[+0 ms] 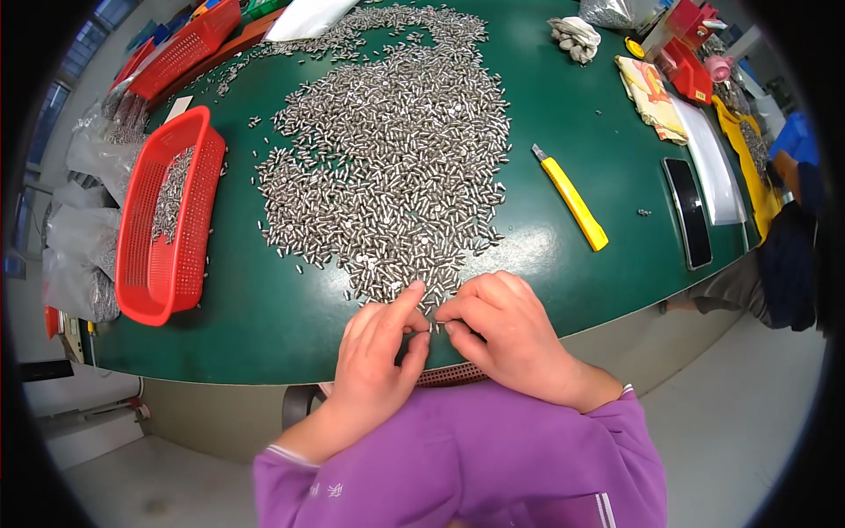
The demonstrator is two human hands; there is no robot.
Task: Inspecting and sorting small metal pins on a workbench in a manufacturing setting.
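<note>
A wide heap of small silvery metal pins (378, 150) covers the middle of the green table and narrows toward me. At its near tip, my left hand (374, 352) has its index finger pointing forward over the pins, while the other fingers curl in near the thumb. Facing it, my right hand (506, 330) is bent into a pinch, thumb close to index finger. A few pins lie between the fingertips of both hands, at the table's near edge. Whatever sits inside either grip is too small and covered to make out.
On the left stands a red perforated basket (189, 264) partly filled with pins. To the right lie a yellow utility knife (572, 202), a phone (688, 211) and a folded cloth (651, 99). White gloves (576, 39) rest at the back. Plastic bags (84, 233) flank the left edge.
</note>
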